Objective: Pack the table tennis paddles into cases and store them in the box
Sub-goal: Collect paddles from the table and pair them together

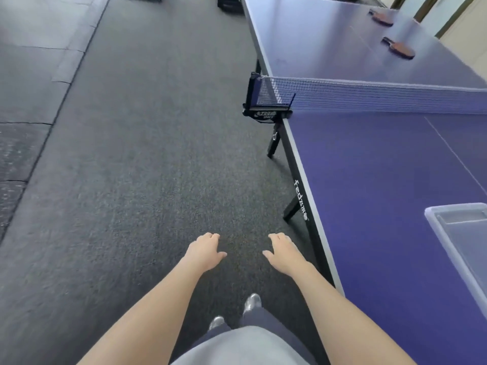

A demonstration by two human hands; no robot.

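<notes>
2 paddles [399,48] on table [369,167] beyond net [382,97].

Count on inspection: one table tennis table [382,180]. One net [382,94], with one clamp post [261,101] visible at the table's left edge. Two paddles on the far half: far paddle [382,17] and near paddle [400,48]. One clear box [454,206] at the near half's right edge. Two hands: left hand [204,251], right hand [286,252]. Two shoes [252,302].

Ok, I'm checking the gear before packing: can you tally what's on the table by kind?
Paddles: 2
Clear box: 1
Net: 1
Total: 4
</notes>
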